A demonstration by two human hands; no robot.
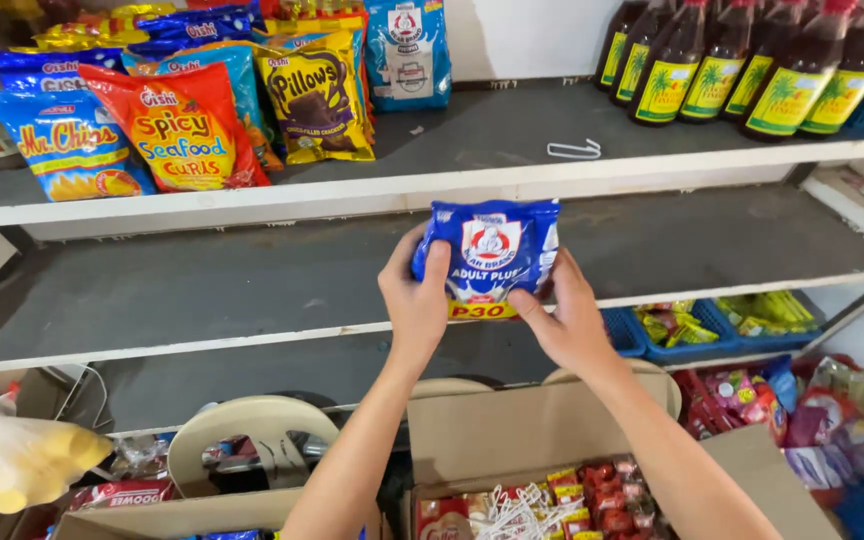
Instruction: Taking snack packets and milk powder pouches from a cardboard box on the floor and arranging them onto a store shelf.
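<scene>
- Where the view starts at the bottom edge, an open cardboard box (542,430) holds small red and yellow sachets (592,500) and white plastic clips (512,512).
- Left of it, a second cardboard box (182,515) shows only its rim, with a cream fan (252,445) behind it.
- At far left a clear plastic bag (27,460) holds something yellow.
- At right, loose red and mixed packets (802,410) lie in a heap.
- Further back on the low shelf, blue trays (687,345) hold yellow-green packets (752,315).
- Both forearms reach up from the bottom of the view to the middle shelf (202,285).
- The left hand (414,300) grips the left side of a blue and white pouch (487,255), thumb across its front.
- The right hand (567,320) clamps the pouch's lower right corner, fingers spread.
- The pouch stands upright in the air just in front of the middle shelf, a yellow price tag at its bottom edge.
- On the top shelf (492,135), snack bags (182,125) in red, blue and yellow crowd the left.
- A white clip (574,150) lies alone mid-shelf.
- Dark bottles (742,70) with yellow-green labels line the right.
</scene>
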